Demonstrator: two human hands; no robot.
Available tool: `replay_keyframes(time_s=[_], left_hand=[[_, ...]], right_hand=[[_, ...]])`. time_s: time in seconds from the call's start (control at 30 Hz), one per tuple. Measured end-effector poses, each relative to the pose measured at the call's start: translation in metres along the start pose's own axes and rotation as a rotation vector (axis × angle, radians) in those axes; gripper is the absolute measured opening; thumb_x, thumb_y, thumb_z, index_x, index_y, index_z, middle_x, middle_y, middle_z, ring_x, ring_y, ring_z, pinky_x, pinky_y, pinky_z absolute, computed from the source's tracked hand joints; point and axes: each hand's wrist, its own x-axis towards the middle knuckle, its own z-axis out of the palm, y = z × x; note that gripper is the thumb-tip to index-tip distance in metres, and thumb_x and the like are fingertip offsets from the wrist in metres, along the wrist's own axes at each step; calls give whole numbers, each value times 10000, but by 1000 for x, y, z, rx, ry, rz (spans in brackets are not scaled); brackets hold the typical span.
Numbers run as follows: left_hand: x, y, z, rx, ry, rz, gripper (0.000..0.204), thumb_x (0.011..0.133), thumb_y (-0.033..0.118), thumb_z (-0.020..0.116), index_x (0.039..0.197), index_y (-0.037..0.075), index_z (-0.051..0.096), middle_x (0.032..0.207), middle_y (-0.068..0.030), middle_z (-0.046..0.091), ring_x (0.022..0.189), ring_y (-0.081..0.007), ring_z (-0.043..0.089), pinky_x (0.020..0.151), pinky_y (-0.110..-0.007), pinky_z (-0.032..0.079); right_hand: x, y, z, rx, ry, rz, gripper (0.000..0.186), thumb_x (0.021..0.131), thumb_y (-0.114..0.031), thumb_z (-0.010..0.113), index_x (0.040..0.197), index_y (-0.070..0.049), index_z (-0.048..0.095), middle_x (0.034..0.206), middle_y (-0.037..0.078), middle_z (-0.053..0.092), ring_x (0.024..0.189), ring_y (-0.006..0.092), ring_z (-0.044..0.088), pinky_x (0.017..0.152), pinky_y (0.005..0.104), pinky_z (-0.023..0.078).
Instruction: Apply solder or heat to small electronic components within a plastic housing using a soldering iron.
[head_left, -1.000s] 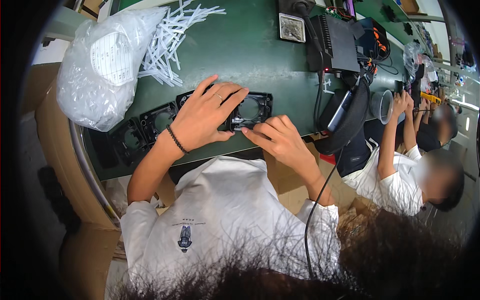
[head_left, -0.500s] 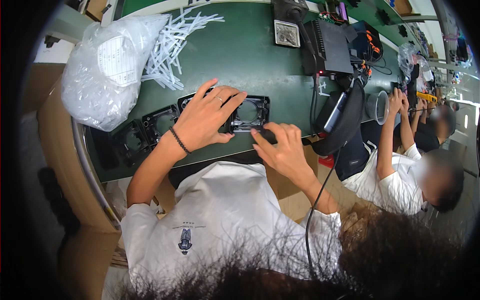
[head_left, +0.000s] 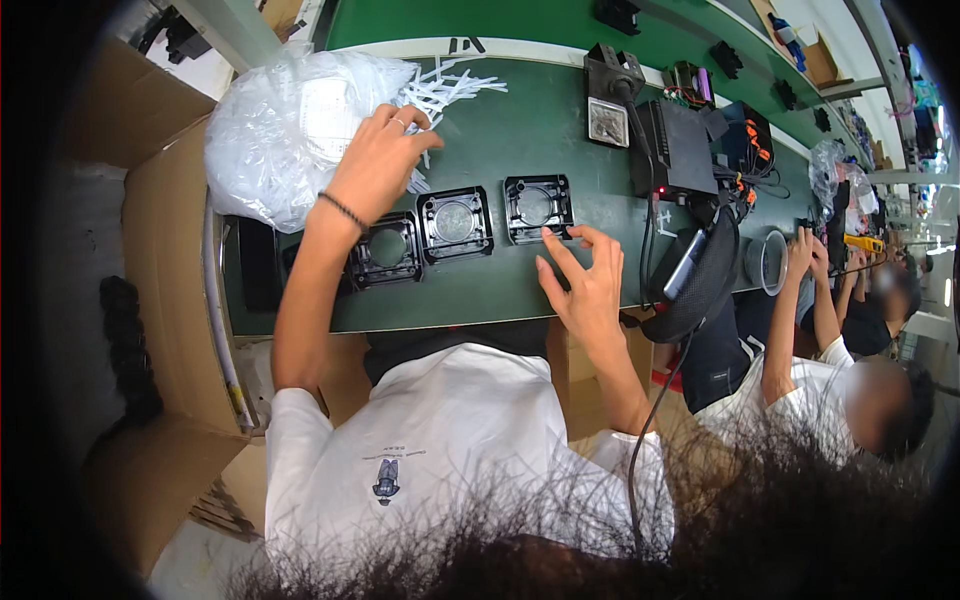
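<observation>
My left hand (head_left: pixel 383 155) is over the near edge of a heap of thin white plastic strips (head_left: pixel 455 90), its fingers bent and apart, with no strip visibly held. My right hand (head_left: pixel 590 280) is open, thumb and index finger spread, the index fingertip at the near edge of a square black plastic frame (head_left: pixel 553 233) with a round opening. To the left lies a second black frame (head_left: pixel 483 240), and beyond it a third frame (head_left: pixel 385 272), partly covered by my left forearm.
A clear plastic bag (head_left: pixel 250 150) with a white label lies left of the strips. At the right stand a black box-shaped device (head_left: pixel 680 150) with cables, a small metal tray (head_left: pixel 607 122) and a clear round tub (head_left: pixel 766 262). Another person (head_left: pixel 790 340) works farther right.
My left hand has left the black frames and moved up to the white strips. The rightmost frame now stands apart from its neighbour, with my right hand still at its near edge.
</observation>
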Motion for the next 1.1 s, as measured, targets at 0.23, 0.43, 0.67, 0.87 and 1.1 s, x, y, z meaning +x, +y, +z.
replay_keyframes(time_s=[0.23,0.43,0.67,0.87,1.1], left_hand=[[26,-32,32,216,-75,221,50,873,81,742,890,96,698,1117,-54,629,1101,-293,576,927,-412,494],[12,19,-5,-101,-44,200,105,943,107,700,1036,67,674,1022,-91,632,998,-322,613,875,-419,500],[-37,66,-12,-408,95,159,282,941,16,736,1219,16,688,1106,-137,738,997,-340,719,874,-422,574],[-69,53,-11,-396,38,78,621,834,132,864,1400,22,632,1338,-155,686,1232,-361,657,1056,-468,525],[-87,48,3,-212,-65,-80,994,728,213,911,1604,87,459,1617,-144,485,1490,-335,469,1257,-495,356]], right_hand=[[36,-21,10,246,184,-12,329,826,-108,856,1151,-92,804,1183,104,652,965,284,606,857,410,504],[60,-36,15,394,246,-52,290,819,-11,846,1101,-28,779,1091,107,716,955,291,689,822,395,583],[59,-35,24,458,111,-189,239,846,26,785,1072,-49,765,985,76,736,828,283,716,707,384,590],[53,-34,18,314,-73,-385,386,826,36,753,1177,-116,799,973,23,669,819,207,641,716,351,553],[54,-22,28,115,-223,-582,445,844,-57,743,1268,-187,777,980,10,568,877,200,566,759,347,494]])
